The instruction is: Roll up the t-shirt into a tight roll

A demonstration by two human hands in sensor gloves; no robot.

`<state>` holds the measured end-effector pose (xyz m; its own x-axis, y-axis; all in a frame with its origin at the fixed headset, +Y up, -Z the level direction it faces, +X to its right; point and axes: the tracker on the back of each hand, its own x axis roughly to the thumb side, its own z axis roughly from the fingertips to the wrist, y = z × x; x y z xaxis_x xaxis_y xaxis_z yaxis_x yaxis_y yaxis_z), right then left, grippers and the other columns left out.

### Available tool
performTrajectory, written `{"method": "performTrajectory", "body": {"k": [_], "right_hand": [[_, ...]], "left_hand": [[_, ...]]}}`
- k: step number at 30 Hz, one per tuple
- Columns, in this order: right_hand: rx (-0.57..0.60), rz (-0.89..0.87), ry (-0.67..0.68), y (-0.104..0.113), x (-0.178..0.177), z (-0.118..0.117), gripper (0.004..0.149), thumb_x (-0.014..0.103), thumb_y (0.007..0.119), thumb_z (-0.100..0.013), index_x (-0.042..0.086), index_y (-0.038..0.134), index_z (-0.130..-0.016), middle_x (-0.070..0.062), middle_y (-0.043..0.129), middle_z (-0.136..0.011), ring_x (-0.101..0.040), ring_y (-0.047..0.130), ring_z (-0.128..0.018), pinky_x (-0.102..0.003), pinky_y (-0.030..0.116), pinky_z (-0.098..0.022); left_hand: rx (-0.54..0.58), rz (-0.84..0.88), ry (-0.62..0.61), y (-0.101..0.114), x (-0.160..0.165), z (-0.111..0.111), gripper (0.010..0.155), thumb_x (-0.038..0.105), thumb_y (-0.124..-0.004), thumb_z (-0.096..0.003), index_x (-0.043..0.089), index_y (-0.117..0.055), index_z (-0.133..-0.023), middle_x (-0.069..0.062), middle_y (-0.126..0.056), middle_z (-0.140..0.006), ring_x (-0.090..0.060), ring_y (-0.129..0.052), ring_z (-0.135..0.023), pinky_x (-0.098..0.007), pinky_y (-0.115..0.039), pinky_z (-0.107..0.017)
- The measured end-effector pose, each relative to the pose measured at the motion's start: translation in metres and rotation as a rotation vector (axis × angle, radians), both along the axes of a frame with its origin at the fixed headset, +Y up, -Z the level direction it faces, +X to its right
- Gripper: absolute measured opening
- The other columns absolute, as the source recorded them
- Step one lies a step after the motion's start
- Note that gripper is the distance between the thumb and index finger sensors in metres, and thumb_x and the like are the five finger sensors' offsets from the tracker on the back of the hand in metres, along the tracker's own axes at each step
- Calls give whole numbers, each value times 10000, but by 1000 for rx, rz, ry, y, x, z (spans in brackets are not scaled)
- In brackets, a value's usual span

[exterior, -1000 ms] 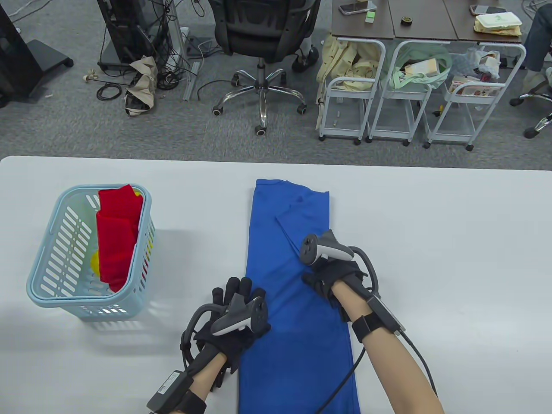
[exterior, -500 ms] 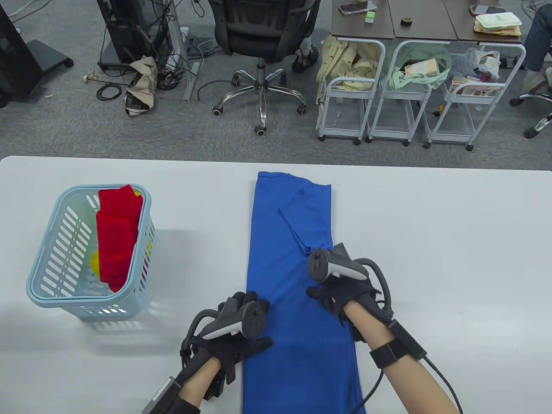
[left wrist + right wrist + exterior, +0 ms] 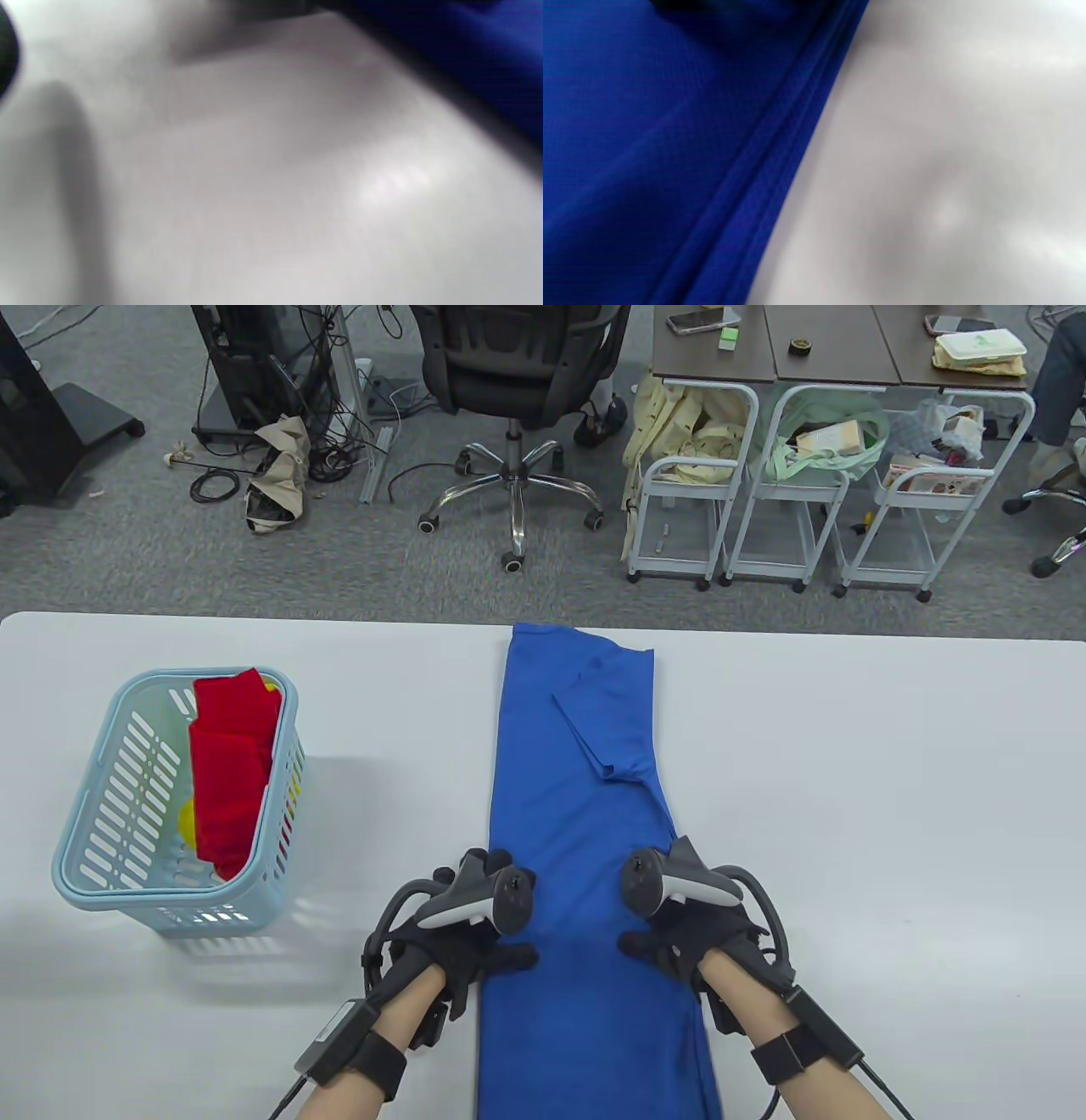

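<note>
On the table [image 3: 848, 814], both hands have slid back along the folded shirt [image 3: 577, 814].
Left hand [image 3: 462, 950] and right hand [image 3: 691, 946] lie flat on its edges, gripping nothing; rolling seems next.

White table [image 3: 848, 780] with a folded blue t-shirt [image 3: 577, 814] and light-blue basket [image 3: 93, 848] directly on it.

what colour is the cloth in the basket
Red cloth, in the light blue basket; the table view shows it best.
</note>
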<state>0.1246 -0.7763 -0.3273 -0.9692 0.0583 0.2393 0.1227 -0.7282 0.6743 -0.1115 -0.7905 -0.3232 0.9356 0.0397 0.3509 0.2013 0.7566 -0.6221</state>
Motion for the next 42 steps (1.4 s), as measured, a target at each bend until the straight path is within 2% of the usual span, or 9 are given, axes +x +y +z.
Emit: {"method": "performTrajectory", "body": {"k": [5,10,16,20,24,28,32,39,42], "right_hand": [[-20,-14,-61,-1,0,-27,829,548,550,-584,231,-37,-1075,-95,-123,-1087,-381,-103,-1028,-611,191,-746],[-33,-17,-83,-1,1,-38,830,539,567,-579,254,-36,-1072,-73,-127,-1087,-361,-113,-1030,-605,172,-752],[-13,-22,-95,0,1,-46,827,535,577,-575,262,-19,-1080,-66,-111,-1099,-354,-99,-1042,-606,172,-756],[-9,4,-97,2,-2,-49,828,536,580,-575,257,-12,-1083,-69,-98,-1106,-359,-85,-1052,-608,173,-757],[20,73,-108,6,-9,-29,799,540,496,-589,234,-67,-1066,-112,-172,-1056,-423,-94,-1017,-616,211,-739],[36,-8,90,18,-20,27,821,553,530,-585,221,-22,-1095,-130,-117,-1092,-440,-54,-1035,-619,237,-737],[22,30,149,12,-2,66,840,561,569,-572,226,16,-1108,-140,-48,-1124,-444,-3,-1053,-620,263,-739],[4,-169,68,-7,43,69,798,512,592,-584,323,6,-1092,-47,-127,-1106,-388,-129,-1031,-615,97,-729],[25,-147,75,-4,45,62,809,513,617,-579,321,33,-1105,-43,-96,-1125,-393,-103,-1047,-618,120,-739]], "left_hand": [[-12,-30,33,3,2,-31,857,691,-446,-455,364,55,-1068,-60,135,-1143,-378,72,-1056,-571,-90,-766],[23,-41,60,6,3,-34,837,674,-444,-467,355,23,-1084,-68,96,-1160,-376,59,-1059,-571,-98,-770],[125,49,-16,17,-3,19,801,642,-386,-527,300,85,-1078,-113,193,-1121,-416,77,-1053,-594,-116,-774],[56,64,-55,8,-12,54,830,672,-418,-513,301,17,-1115,-117,109,-1167,-418,14,-1083,-603,-162,-786],[17,26,-58,-5,-18,65,843,703,-335,-481,310,127,-1067,-102,207,-1120,-397,76,-1068,-613,-95,-763],[7,18,-64,-5,-17,63,852,707,-345,-482,305,127,-1066,-107,205,-1120,-405,71,-1063,-617,-98,-760],[-7,21,-68,-5,-17,63,853,707,-344,-483,304,137,-1060,-102,217,-1111,-409,112,-1047,-616,-81,-753],[-18,12,-71,-5,-15,63,849,719,-319,-475,316,164,-1044,-96,250,-1092,-413,159,-1015,-621,-58,-743],[-13,15,-71,-5,-14,59,850,721,-315,-474,316,165,-1048,-95,249,-1096,-412,161,-1016,-620,-54,-744]]}}
